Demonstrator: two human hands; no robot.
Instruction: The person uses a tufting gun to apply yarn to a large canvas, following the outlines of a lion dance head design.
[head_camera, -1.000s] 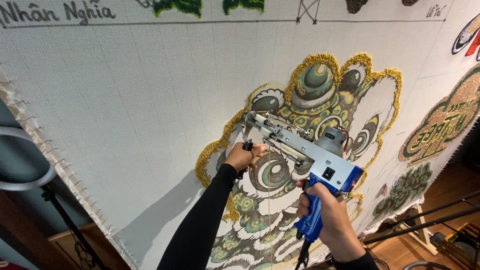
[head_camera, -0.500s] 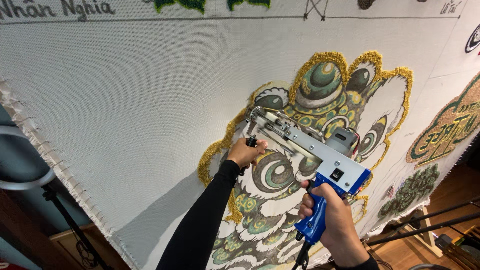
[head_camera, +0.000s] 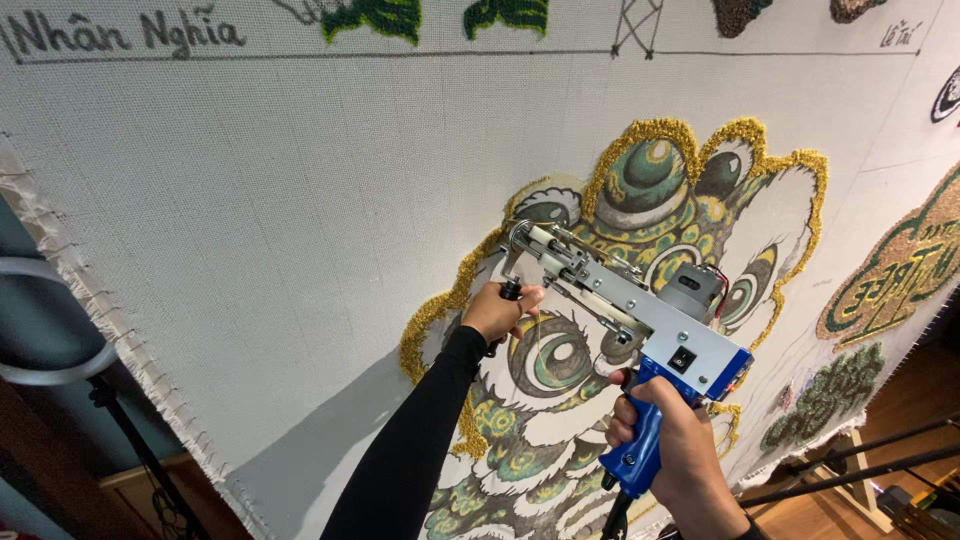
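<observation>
I hold a tufting gun (head_camera: 640, 310), silver-bodied with a blue pistol grip, against a large white cloth (head_camera: 250, 200) stretched upright. My right hand (head_camera: 670, 450) is wrapped around the blue grip at the bottom. My left hand (head_camera: 500, 310), in a black sleeve, grips the small black front handle under the gun's nose. The nose touches the cloth at the left edge of a tufted lion-head design (head_camera: 650, 260) in green, cream and gold yarn.
Other tufted pieces lie on the cloth: a round green-and-gold emblem (head_camera: 895, 270) at right, a green patch (head_camera: 825, 395) below it, green shapes (head_camera: 380, 15) at the top. A frayed cloth edge (head_camera: 110, 330) runs down the left beside a grey hoop on a stand (head_camera: 60, 360).
The view has shifted slightly, so the design sits a little lower and further right. The gun's nose and both hands stay at the lion's left edge.
</observation>
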